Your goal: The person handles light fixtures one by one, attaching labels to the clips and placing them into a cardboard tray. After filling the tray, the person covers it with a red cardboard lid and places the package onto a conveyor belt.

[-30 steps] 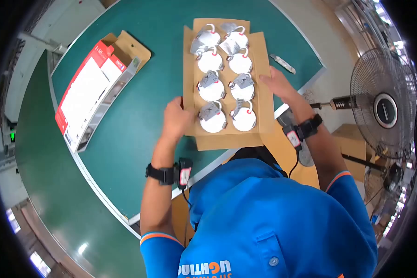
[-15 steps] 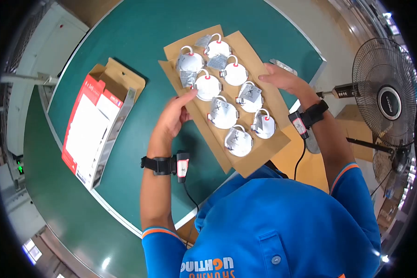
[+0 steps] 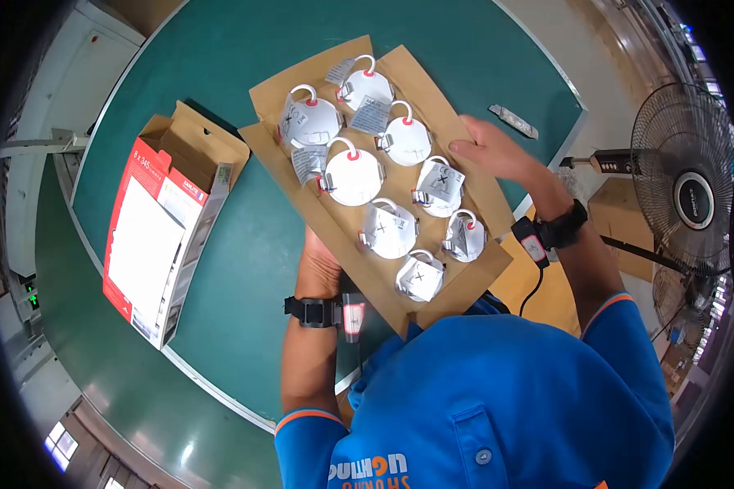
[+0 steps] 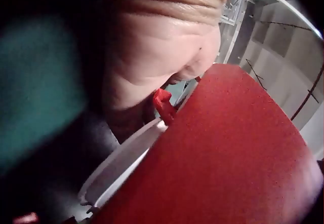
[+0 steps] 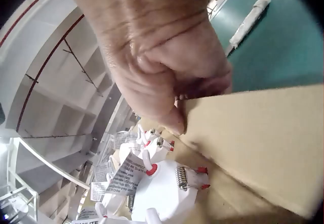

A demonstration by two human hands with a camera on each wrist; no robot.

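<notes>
A brown cardboard tray point(image 3: 332, 244) is tilted over the table near the person's chest, holding several round white downlights point(image 3: 355, 178) with white cable loops, spring clips and silver labels point(image 3: 371, 116). My right hand point(image 3: 497, 149) grips the tray's right side; in the right wrist view its thumb point(image 5: 174, 120) lies inside the side flap, with the other fingers behind it. My left hand point(image 3: 322, 253) is under the tray's left edge, its fingers hidden. In the left wrist view this hand point(image 4: 157, 57) is close to a red panel point(image 4: 223, 148) and a white rim point(image 4: 119, 166).
On the green table point(image 3: 245, 326), a red and white carton point(image 3: 122, 285) lies to the left, its end flap raised and white paper point(image 3: 143, 253) on it. A utility knife point(image 3: 514, 121) is near the right corner. Beyond stand a fan point(image 3: 693, 200) and a brown box point(image 3: 620, 232).
The tray has turned from upright to slanted, its far end swinging left, and has come closer to the head camera. My left hand has moved from its left edge to underneath; my right hand keeps its grip.
</notes>
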